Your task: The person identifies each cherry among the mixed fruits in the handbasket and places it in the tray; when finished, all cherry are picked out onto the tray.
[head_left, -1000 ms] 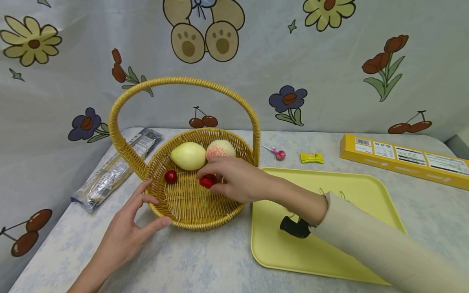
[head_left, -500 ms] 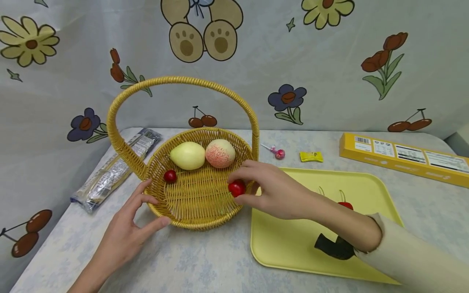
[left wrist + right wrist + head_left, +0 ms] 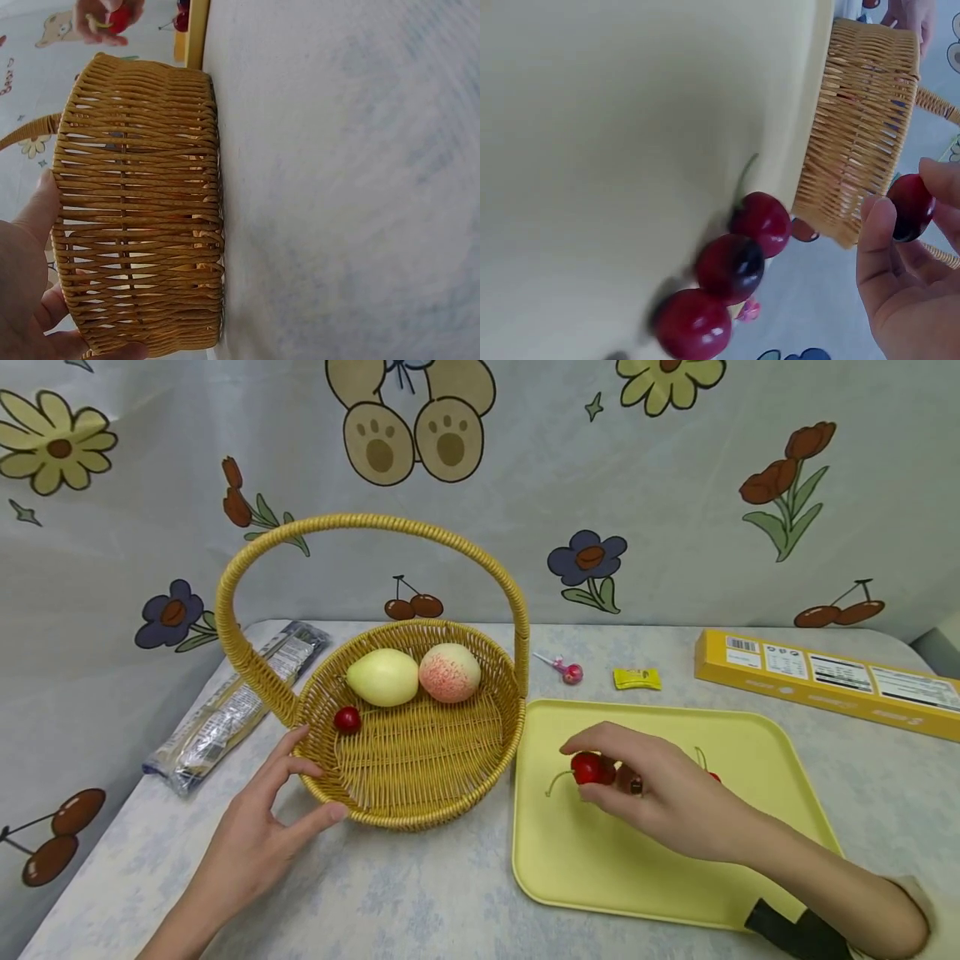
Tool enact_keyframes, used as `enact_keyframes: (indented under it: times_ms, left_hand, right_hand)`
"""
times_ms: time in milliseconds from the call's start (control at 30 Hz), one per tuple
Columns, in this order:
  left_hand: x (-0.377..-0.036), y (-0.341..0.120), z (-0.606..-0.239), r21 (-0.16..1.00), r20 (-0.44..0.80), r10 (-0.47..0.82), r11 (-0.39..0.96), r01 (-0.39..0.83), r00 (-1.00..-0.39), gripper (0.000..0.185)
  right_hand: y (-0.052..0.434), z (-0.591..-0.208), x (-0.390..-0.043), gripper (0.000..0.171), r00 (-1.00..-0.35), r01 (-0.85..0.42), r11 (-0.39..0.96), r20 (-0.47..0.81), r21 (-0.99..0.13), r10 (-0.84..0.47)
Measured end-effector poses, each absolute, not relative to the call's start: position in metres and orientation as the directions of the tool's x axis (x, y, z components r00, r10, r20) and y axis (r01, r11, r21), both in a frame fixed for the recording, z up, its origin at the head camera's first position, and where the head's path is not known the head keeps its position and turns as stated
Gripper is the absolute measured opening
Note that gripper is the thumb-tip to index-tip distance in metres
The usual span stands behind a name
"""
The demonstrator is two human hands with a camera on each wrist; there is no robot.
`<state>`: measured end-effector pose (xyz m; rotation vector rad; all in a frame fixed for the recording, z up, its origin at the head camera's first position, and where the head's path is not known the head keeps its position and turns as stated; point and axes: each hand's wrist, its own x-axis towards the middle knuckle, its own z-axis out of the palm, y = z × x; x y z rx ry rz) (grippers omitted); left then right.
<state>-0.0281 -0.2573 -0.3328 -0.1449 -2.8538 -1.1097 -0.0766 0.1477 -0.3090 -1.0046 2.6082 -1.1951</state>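
Note:
A wicker basket point(image 3: 420, 814) with a tall handle holds a pale green pear-shaped fruit point(image 3: 383, 677), a pink-speckled peach point(image 3: 450, 673) and one dark red cherry point(image 3: 347, 720). My left hand point(image 3: 258, 839) grips the basket's near left rim, thumb at the front and fingers bent over the side. Over the yellow tray point(image 3: 570, 868), my right hand point(image 3: 660, 789) pinches a red cherry point(image 3: 913, 206) between thumb and fingers, its stem pointing left in the head view. Several more cherries point(image 3: 761, 223) lie on the tray, mostly hidden behind the right hand in the head view.
A clear plastic packet point(image 3: 232, 714) lies left of the basket. Behind the tray are a lollipop point(image 3: 570, 673) and a small yellow wrapped sweet point(image 3: 637, 678). A long yellow box point(image 3: 825, 681) lies at the back right. A patterned cloth point(image 3: 660, 510) hangs behind the table.
My right hand has lifted the red cherry out of the basket and carried it right, over the tray. My left hand stays on the basket rim.

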Motion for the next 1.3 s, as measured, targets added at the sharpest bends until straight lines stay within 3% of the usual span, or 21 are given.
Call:
enact_keyframes:
  times_ms: [200,433,600,800,1300]
  left_hand:
    - [-0.028,-0.257,-0.332,0.674,0.103,0.061,0.730,0.115,-0.993,0.039]
    - [-0.028,-0.257,-0.332,0.666,0.102,0.060,0.737,0.113,-0.993,0.039]
    - [-0.028,-0.257,-0.334,0.670,0.108,0.061,0.733,0.118,-0.992,0.038]
    - [-0.028,-0.257,-0.333,0.673,0.105,0.060,0.731,0.115,-0.993,0.039]
    - [-0.028,-0.257,-0.333,0.666,0.109,0.058,0.737,0.116,-0.992,0.038]
  right_hand:
    - [0.167,-0.320,-0.068,0.020,-0.787,-0.490,0.497,0.119,-0.716,-0.605]
    - [0.183,-0.327,-0.062,0.031,-0.795,-0.438,0.569,0.005,-0.696,-0.607]
    - [0.186,-0.335,-0.062,0.029,-0.761,-0.491,0.574,0.002,-0.655,-0.649]
    - [0.185,-0.339,-0.062,0.029,-0.787,-0.431,0.631,-0.073,-0.645,-0.612]
    - [0.180,-0.343,-0.064,0.028,-0.824,-0.453,0.710,-0.050,-0.539,-0.564]
